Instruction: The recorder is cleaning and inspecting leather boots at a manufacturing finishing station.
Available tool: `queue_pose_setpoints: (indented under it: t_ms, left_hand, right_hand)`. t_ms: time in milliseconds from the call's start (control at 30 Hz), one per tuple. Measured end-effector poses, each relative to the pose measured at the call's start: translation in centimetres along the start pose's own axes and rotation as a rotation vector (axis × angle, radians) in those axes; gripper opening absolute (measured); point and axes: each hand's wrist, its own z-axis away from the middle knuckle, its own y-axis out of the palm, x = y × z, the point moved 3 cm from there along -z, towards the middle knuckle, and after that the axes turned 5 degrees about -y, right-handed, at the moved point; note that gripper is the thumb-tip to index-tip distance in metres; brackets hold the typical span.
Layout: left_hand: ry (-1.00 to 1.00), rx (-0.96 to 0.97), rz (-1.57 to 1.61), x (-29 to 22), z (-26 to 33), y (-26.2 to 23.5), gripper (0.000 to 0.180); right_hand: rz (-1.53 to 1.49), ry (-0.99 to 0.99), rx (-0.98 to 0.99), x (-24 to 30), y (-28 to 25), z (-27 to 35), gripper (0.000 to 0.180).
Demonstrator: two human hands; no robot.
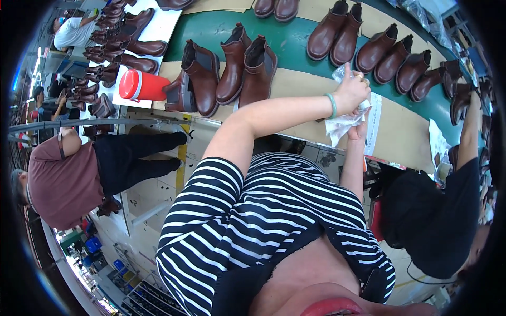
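My left hand [351, 95], with rings and a green bangle at the wrist, is closed above the near edge of the workbench. Crinkled see-through plastic [339, 72] shows at its fingers; whether they grip it or something else is hidden. Just below, my right hand [359, 130] closes on a crumpled white wipe [339, 128], paper or cloth, which hangs partly under my left hand. Brown ankle boots stand near both hands: a pair [342, 34] just beyond, and a group [229, 68] to the left.
More boots [387, 52] line the green bench top [295, 45], partly covered with cardboard [295, 87]. A red jug [139, 85] stands at left. At right a co-worker in black [437, 216] reaches toward boots; another person [68, 174] stands at left. White paper [437, 139] lies at the bench's right.
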Motion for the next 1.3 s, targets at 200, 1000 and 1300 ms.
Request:
queue_pose_setpoints:
  t_ms: [200, 1000, 1300]
  left_hand:
    - [-0.455, 0.068, 0.954, 0.8, 3.5, 7.8, 0.050]
    - [-0.779, -0.177, 1.121, 29.8, 12.5, -1.8, 0.008]
    - [-0.717, -0.149, 1.111, 30.9, 12.1, -1.8, 0.010]
  right_hand:
    - [0.778, -0.239, -0.189, 2.3, 6.8, -0.1, 0.024]
    - [1.227, 0.078, 0.032, -20.4, 22.8, -13.4, 0.012]
    - [1.348, -0.112, -0.103, -21.9, 23.6, -12.6, 0.016]
